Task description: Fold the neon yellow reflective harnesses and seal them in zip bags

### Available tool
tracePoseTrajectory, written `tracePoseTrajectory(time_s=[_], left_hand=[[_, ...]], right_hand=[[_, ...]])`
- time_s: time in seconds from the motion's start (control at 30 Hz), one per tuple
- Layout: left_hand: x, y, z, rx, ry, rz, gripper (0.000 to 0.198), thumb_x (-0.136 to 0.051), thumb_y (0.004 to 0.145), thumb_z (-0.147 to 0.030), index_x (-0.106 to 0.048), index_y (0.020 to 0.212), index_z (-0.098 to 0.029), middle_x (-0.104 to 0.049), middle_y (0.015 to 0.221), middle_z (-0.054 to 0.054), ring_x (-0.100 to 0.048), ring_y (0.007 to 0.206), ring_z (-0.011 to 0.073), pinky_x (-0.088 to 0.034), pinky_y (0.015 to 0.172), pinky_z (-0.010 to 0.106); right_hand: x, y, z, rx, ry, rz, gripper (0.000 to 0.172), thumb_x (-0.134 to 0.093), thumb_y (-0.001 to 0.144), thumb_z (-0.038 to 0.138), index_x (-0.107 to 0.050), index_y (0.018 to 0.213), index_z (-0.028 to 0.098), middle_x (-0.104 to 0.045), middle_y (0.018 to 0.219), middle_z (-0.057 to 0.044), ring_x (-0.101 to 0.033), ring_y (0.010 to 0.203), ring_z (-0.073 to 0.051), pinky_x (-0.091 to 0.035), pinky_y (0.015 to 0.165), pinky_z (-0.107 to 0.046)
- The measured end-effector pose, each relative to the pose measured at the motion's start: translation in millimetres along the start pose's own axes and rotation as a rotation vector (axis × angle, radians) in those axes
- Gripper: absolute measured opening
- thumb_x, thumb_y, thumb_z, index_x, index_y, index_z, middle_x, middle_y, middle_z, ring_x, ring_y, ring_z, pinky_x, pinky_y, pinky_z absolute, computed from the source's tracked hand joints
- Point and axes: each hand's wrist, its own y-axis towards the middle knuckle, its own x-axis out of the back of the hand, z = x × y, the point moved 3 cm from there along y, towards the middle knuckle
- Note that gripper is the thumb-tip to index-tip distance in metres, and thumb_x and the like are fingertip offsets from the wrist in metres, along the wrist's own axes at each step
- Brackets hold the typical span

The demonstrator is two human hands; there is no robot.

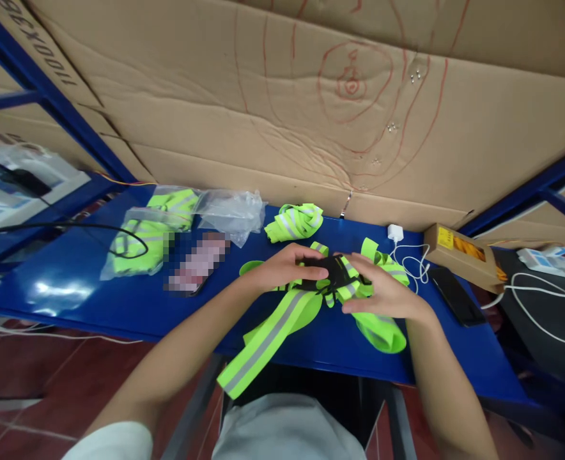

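Both my hands meet over a neon-yellow reflective strap (pixel 273 329) with a grey stripe, lying on the blue table (pixel 62 287). My left hand (pixel 282 265) pinches a black buckle (pixel 333 271) on the strap from the left. My right hand (pixel 383 291) grips the same strap and buckle from the right, fingers curled. One end of the strap hangs over the table's front edge. A folded yellow strap (pixel 294 222) lies just behind my hands.
Clear plastic bags (pixel 153 233) with more yellow straps lie at the left, beside a blurred phone (pixel 197 263). At the right are a white charger with cable (pixel 404 255), a black phone (pixel 456 295) and a small cardboard box (pixel 464 255). Cardboard sheets stand behind.
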Motion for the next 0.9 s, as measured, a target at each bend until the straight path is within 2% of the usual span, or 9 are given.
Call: tracePoseTrajectory(time_s=[0.1,0.17,0.23,0.3,0.43,0.53,0.63,0.73,0.9], left_hand=[[-3.5,-5,-6,-0.015,-0.155,-0.04,0.067,-0.085,0.08,-0.043,-0.062,0.139,-0.023,-0.068,0.087,0.0,-0.06,0.073,0.0136,-0.044,0.07,0.025],[-6.2,-5,-5,-0.036,-0.237,-0.087,0.082,-0.083,0.083,-0.042,-0.044,0.153,-0.029,-0.066,0.086,-0.002,-0.062,0.074,0.0136,-0.045,0.074,0.025],[-7.8,-3,-2,-0.076,-0.283,-0.126,0.078,-0.078,0.087,-0.047,-0.041,0.154,-0.029,-0.067,0.09,-0.001,-0.065,0.081,0.0151,-0.047,0.08,0.027],[-7.9,-1,1,-0.14,-0.26,-0.15,0.078,-0.072,0.09,-0.058,-0.042,0.154,-0.027,-0.069,0.109,0.006,-0.067,0.101,0.0204,-0.048,0.094,0.032],[-10.3,-2,1,-0.244,0.04,-0.192,0.091,-0.075,0.084,-0.063,-0.038,0.158,-0.025,-0.048,0.155,0.015,-0.042,0.148,0.0333,-0.032,0.122,0.045],[-19.1,-2,2,-0.227,0.168,-0.184,0.09,-0.078,0.086,-0.052,-0.035,0.16,-0.026,-0.05,0.157,0.014,-0.047,0.145,0.0334,-0.035,0.122,0.05],[-29.3,2,8,-0.305,0.228,-0.167,0.077,-0.08,0.085,-0.047,-0.05,0.152,-0.023,-0.061,0.147,0.013,-0.056,0.137,0.033,-0.04,0.12,0.051],[-33.0,5,15,-0.356,0.275,-0.186,0.048,-0.079,0.085,-0.042,-0.071,0.127,-0.019,-0.07,0.134,0.012,-0.061,0.131,0.0328,-0.043,0.117,0.048],[-17.3,7,20,-0.212,0.265,-0.279,0.03,-0.071,0.09,-0.039,-0.076,0.108,-0.015,-0.078,0.109,0.007,-0.072,0.107,0.0269,-0.054,0.097,0.037]], right_hand=[[-11,2,0,-0.01,0.245,0.159,0.054,-0.08,0.087,0.045,-0.066,0.135,0.025,-0.07,0.131,-0.006,-0.067,0.12,-0.028,-0.054,0.104,-0.041],[-20,6,-1,-0.02,0.378,0.098,0.039,-0.071,0.094,0.043,-0.07,0.128,0.023,-0.072,0.127,-0.005,-0.068,0.119,-0.025,-0.053,0.106,-0.039],[-29,10,-2,-0.04,0.501,0.009,0.03,-0.067,0.097,0.042,-0.074,0.118,0.022,-0.074,0.122,-0.004,-0.067,0.119,-0.025,-0.051,0.109,-0.04],[-34,13,-3,-0.101,0.656,-0.058,0.026,-0.069,0.094,0.043,-0.076,0.106,0.02,-0.077,0.111,-0.005,-0.071,0.11,-0.026,-0.053,0.106,-0.041],[-29,12,-11,-0.32,0.968,-0.307,0.031,-0.08,0.082,0.046,-0.077,0.097,0.02,-0.079,0.094,-0.006,-0.076,0.088,-0.027,-0.062,0.089,-0.042],[-23,11,-15,-0.38,1.073,-0.399,0.036,-0.086,0.073,0.044,-0.076,0.099,0.02,-0.079,0.095,-0.007,-0.077,0.089,-0.029,-0.063,0.086,-0.043],[-22,9,-19,-0.379,1.101,-0.414,0.04,-0.087,0.071,0.046,-0.076,0.101,0.021,-0.079,0.1,-0.009,-0.077,0.094,-0.031,-0.063,0.087,-0.045],[-29,8,-22,-0.396,1.05,-0.378,0.045,-0.087,0.071,0.051,-0.076,0.103,0.021,-0.079,0.101,-0.009,-0.076,0.098,-0.032,-0.062,0.09,-0.047],[-33,12,-16,-0.229,0.577,-0.35,0.039,-0.069,0.092,0.059,-0.078,0.106,0.025,-0.078,0.101,-0.005,-0.069,0.118,-0.03,-0.05,0.112,-0.047]])
